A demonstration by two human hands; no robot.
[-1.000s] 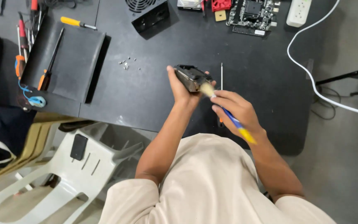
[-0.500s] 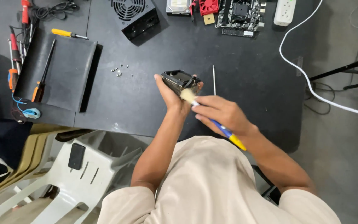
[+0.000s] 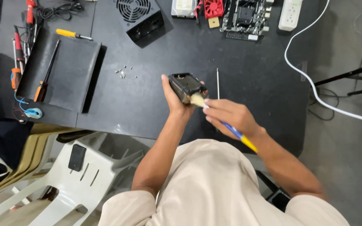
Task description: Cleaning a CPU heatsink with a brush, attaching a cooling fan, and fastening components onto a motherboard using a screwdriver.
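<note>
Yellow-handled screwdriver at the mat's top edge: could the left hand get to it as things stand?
Probably not right away: the left hand holds a small black part, and the yellow-handled screwdriver lies well off across bare table.

Electronics repair workshop: motherboard (image 3: 246, 16), screwdrivers (image 3: 73, 34), loose screws (image 3: 122, 73).

A work table (image 3: 248, 83) fills the upper part of the view. Near its middle, the left hand (image 3: 174, 98) holds a small boxy part (image 3: 185, 86), and the right hand (image 3: 229, 115), just to its right, holds a brush (image 3: 231, 127) whose bristles touch the part. A thin rod (image 3: 218, 81) lies just right of the part. Loose screws (image 3: 122, 73) lie to the left, and beyond them a mat (image 3: 63, 75) with a screwdriver (image 3: 47, 71) on it. A fan unit (image 3: 141, 19), a circuit board (image 3: 246, 16) and a power strip (image 3: 290, 14) line the far edge. A plastic chair (image 3: 80, 175) stands at the near left.
</note>
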